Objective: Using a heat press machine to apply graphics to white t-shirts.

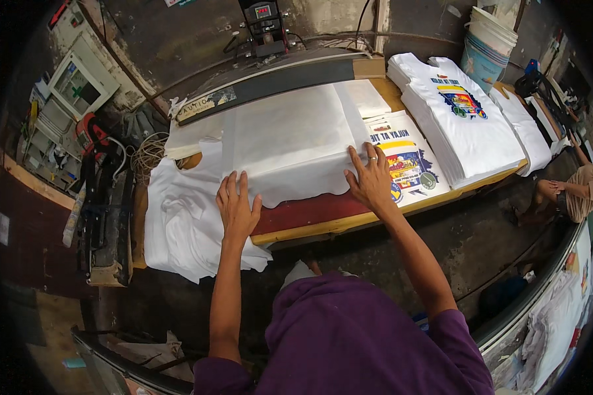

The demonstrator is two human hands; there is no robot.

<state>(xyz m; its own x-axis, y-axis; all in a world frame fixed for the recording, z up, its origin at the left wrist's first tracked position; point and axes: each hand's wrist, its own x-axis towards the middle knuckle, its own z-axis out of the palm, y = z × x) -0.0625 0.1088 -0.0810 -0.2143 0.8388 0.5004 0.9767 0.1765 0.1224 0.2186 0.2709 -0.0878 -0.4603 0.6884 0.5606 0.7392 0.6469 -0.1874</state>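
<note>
A thin, pale sheet (290, 135) lies flat over white fabric on the work surface in front of me, under the long dark edge of a heat press (277, 85). The fabric's wavy front edge (296, 191) hangs towards me. At its left front corner rests my left hand (238, 207), fingers spread and touching the cloth. My right hand (373, 179) is at the right front corner, fingers apart, close beside a stack of colourful printed transfer sheets (410, 161). Loose white shirts (188, 210) lie crumpled to the left of my left hand.
A tall pile of printed white shirts (454, 118) stands on the right of the table, with a stacked white bucket (487, 49) behind it. Coiled cord (150, 155) and a red tool (91, 136) sit at the left. Another person's leg (543, 194) shows far right.
</note>
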